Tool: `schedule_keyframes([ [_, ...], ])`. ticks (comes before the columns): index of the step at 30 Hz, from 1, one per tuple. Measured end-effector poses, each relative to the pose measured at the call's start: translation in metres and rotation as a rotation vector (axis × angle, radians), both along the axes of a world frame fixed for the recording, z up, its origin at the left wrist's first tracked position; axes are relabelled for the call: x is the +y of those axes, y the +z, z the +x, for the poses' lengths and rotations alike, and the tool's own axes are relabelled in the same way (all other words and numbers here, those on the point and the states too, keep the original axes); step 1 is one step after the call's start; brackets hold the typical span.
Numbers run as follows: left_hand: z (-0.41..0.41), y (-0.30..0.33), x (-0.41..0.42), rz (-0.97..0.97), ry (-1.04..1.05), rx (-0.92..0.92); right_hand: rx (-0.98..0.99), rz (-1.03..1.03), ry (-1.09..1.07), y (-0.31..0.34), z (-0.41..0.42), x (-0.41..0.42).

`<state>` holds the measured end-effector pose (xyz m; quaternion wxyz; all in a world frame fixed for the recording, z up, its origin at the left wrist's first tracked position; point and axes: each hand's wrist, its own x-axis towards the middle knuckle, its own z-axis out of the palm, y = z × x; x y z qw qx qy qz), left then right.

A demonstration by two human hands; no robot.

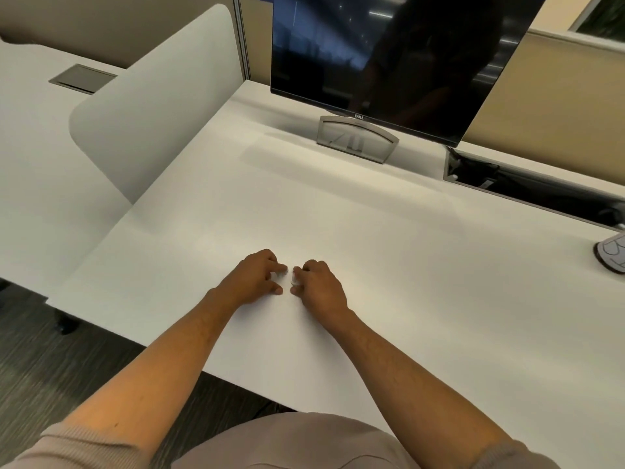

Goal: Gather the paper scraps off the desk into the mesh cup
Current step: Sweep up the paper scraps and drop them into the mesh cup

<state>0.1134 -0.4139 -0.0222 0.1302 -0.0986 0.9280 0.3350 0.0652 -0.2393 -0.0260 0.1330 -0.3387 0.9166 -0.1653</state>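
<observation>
Both hands rest close together on the white desk, near its front edge. My right hand has its fingers curled and pinches small white paper scraps at its fingertips. My left hand faces it, fingers curled, with the index tip and thumb at the same little cluster of scraps. The scraps are white on white and hard to make out. A grey cup-like object with a dark rim, perhaps the mesh cup, sits at the right edge of the view, partly cut off.
A dark Dell monitor on a grey stand stands at the back of the desk. An open cable tray runs along the back right. A white divider panel borders the left side.
</observation>
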Motion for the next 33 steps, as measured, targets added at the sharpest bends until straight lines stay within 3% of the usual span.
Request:
schedule_keyframes([
  [14, 0.001, 0.003, 0.010, -0.163, -0.077, 0.098, 0.006, 0.011, -0.001, 0.009, 0.006, -0.015],
  [22, 0.012, -0.007, 0.023, -0.279, -0.098, 0.145, -0.109, -0.056, -0.124, 0.008, 0.006, -0.016],
  [26, 0.012, -0.009, 0.026, -0.178, 0.053, 0.188, -0.298, -0.282, -0.327, 0.006, -0.002, -0.013],
  [33, 0.012, 0.000, 0.018, 0.100, 0.341, 0.184, -0.463, -0.412, -0.447, 0.008, -0.008, -0.008],
])
